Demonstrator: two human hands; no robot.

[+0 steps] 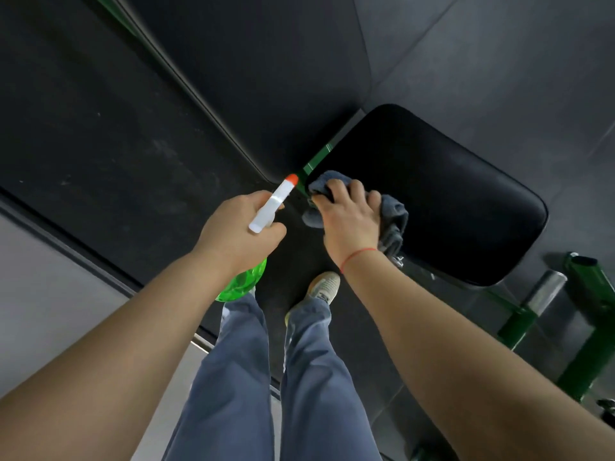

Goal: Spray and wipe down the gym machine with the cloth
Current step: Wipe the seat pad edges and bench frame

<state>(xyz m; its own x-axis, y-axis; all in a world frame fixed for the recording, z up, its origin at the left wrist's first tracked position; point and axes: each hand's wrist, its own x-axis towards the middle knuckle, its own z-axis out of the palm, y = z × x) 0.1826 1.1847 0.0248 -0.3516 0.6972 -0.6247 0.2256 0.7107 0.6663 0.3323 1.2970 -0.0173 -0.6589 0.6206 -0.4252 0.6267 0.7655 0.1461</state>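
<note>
Dark rubber gym floor [133, 111], with the machine's black seat pad [432, 194] on a green frame [585, 354]. Left grip [239, 227] is wrapped tight round the spray bottle [271, 206]: green body below the hand, white head and orange nozzle aimed toward the pad's corner. Right grip [352, 221], fingers curled over the grey cloth [394, 221], presses it onto the pad's near-left corner. Person's shoe [324, 287] is on the floor below.
</note>
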